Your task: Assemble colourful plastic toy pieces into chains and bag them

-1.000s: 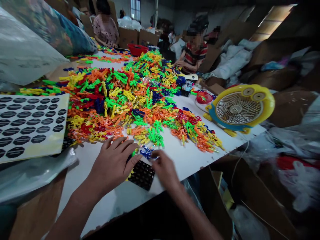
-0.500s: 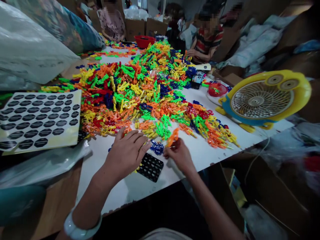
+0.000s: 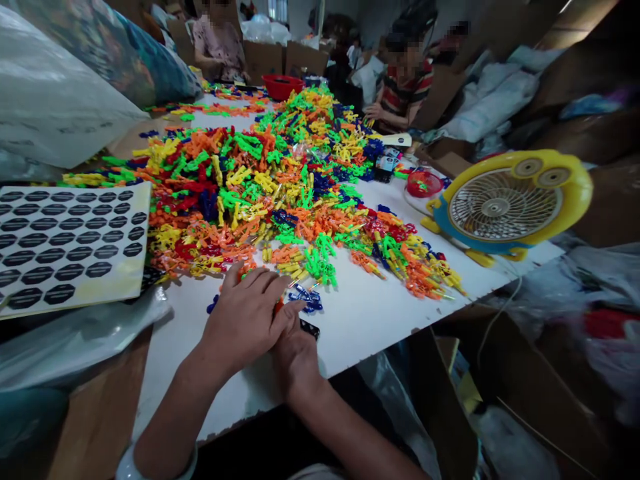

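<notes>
My left hand (image 3: 245, 313) is palm down over the near part of the table, its fingers bent and closed. What lies under them is hidden. My right hand (image 3: 297, 353) is tucked against it, fingers mostly covered by the left thumb. A bit of an orange plastic toy (image 3: 278, 306) shows between the hands, apparently in the right fingers. A corner of a black tray with holes (image 3: 310, 328) sticks out beside the right hand. Dark blue plastic toys (image 3: 307, 298) lie just beyond the hands.
A big heap of coloured plastic toys (image 3: 235, 187) covers the table's middle. Sticker sheets (image 3: 75, 240) lie at left, near plastic sacks (image 3: 55, 100). A yellow fan (image 3: 510, 203) and a red basket (image 3: 424, 183) stand at right. Two people sit across the table.
My right hand has moved left with the orange toy and now meets my left hand over the black tray, covering most of it. The view has shifted slightly.
</notes>
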Available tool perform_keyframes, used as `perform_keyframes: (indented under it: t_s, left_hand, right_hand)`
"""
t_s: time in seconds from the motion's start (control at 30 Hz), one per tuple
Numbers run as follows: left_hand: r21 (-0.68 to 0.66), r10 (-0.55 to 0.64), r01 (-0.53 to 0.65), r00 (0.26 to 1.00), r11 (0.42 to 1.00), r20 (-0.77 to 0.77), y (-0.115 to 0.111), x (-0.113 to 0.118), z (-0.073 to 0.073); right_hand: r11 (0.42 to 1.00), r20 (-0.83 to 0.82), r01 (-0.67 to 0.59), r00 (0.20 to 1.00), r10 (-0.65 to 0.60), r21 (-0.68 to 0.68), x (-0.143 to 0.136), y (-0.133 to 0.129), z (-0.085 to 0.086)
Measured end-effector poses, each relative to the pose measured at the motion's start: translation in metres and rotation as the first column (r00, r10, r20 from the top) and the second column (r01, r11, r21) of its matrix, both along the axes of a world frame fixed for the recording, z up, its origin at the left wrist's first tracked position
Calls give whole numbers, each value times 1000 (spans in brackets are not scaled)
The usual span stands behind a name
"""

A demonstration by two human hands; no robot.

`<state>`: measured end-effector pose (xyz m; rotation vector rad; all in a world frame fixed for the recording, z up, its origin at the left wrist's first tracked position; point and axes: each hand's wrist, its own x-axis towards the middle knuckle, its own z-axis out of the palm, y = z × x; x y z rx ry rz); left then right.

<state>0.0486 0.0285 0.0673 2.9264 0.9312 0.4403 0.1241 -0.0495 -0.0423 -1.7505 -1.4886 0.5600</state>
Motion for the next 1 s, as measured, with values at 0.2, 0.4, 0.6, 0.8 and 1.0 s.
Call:
perform_keyframes:
  t_s: [0.2, 0.4, 0.6, 0.8, 1.0]
  left_hand:
    - [34, -21, 21, 1000, 999, -15, 2, 0, -2]
    - [9, 8, -8, 1000, 1000, -15, 0, 1, 0]
    - [-19, 3, -4, 999, 1000, -36, 0, 0, 0]
    - [-19, -7, 6, 999, 1000, -50, 0, 0, 0]
    - [-15, 13, -14, 999, 1000, -46, -2, 1, 1]
  right_hand:
    - [972, 91, 231, 968, -234, 47, 104, -4, 13]
    - [842, 502, 529, 759, -414, -106, 233, 7, 29]
    - [918, -195, 277, 921, -338, -284, 172, -5, 24]
    - [990, -822, -93, 568, -37, -109, 75, 11, 17]
    - [993, -523, -47, 852, -19, -111, 59, 18, 5]
